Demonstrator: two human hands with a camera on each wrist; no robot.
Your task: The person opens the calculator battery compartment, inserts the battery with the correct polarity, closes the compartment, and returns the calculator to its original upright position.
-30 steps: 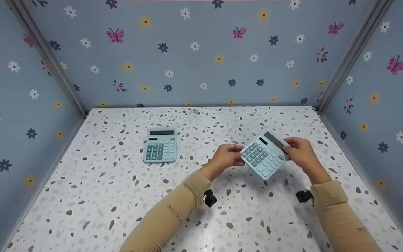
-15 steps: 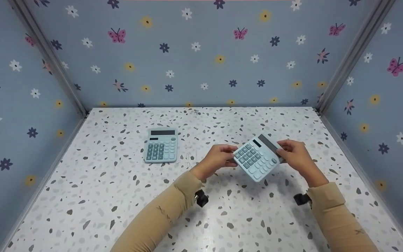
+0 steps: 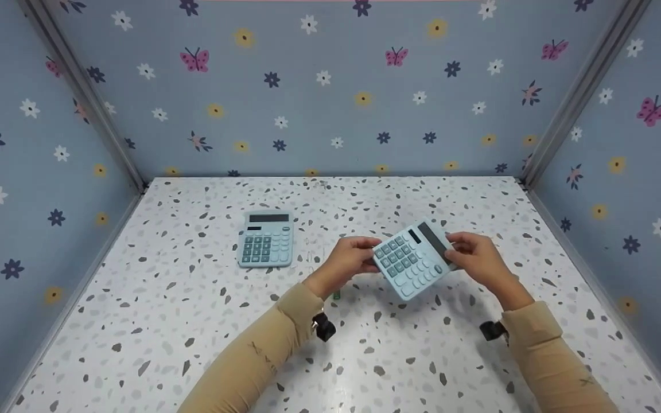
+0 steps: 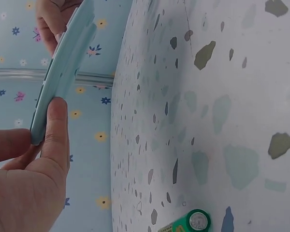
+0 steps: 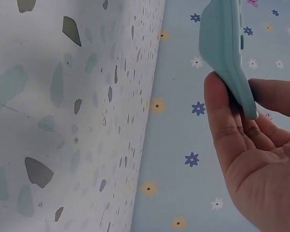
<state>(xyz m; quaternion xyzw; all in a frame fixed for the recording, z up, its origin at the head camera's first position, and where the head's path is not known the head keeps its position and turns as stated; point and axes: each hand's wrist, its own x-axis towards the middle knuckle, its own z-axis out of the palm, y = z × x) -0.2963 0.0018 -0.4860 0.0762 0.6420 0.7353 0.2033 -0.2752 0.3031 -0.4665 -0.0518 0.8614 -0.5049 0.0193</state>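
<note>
Gripping a pale-blue rectangular plastic calculator [image 3: 409, 263] from either side, the left hand [image 3: 343, 261] and right hand [image 3: 479, 259] hold it tilted between them, above a white speckled table [image 3: 193, 310]. Left of the left hand lies a matching pale-blue calculator [image 3: 266, 244]; near that hand, a small silver-ended green cylinder [image 4: 189, 222].

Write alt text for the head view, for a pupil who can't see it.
A person's left hand and right hand hold a pale blue calculator at a slant above a speckled white table. A second calculator lies to their left; a small green object shows near the left sleeve. Flowered walls stand behind.
</note>
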